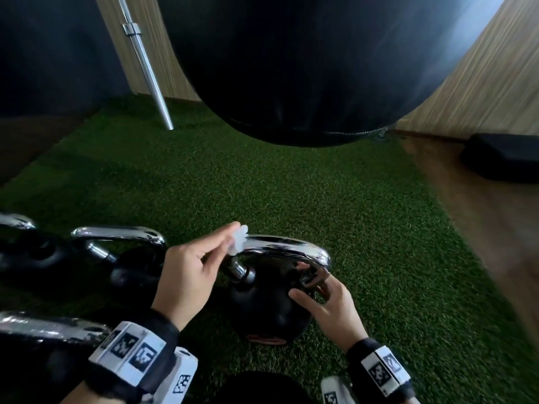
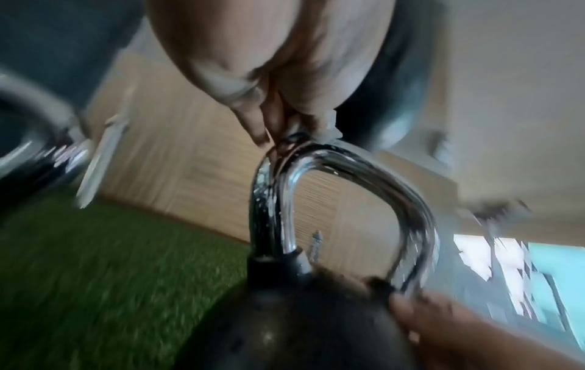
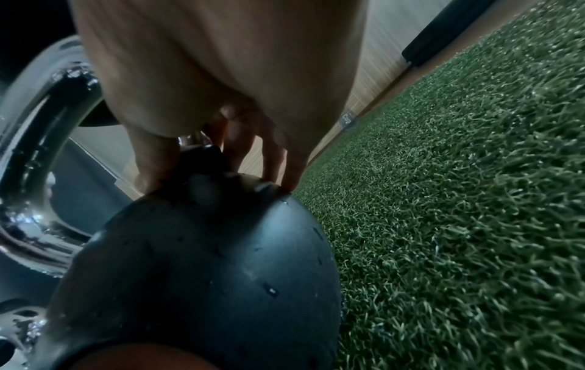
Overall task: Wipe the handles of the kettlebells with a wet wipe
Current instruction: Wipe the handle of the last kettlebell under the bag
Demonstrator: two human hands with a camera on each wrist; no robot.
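Note:
A black kettlebell (image 1: 271,310) with a chrome handle (image 1: 285,249) stands on green turf in front of me. My left hand (image 1: 192,266) pinches a small white wet wipe (image 1: 239,242) and holds it against the left top corner of that handle; the left wrist view shows the wipe (image 2: 329,130) at the handle's bend (image 2: 316,160). My right hand (image 1: 323,304) grips the base of the handle's right leg, thumb and fingers resting on the kettlebell's black body (image 3: 205,275).
More chrome-handled kettlebells (image 1: 116,246) stand in a row to the left, one (image 1: 43,333) under my left wrist. A large black punching bag (image 1: 291,68) hangs ahead. A steel barbell (image 1: 145,65) leans at the back left. A black pad (image 1: 501,156) lies on the wooden floor at the right.

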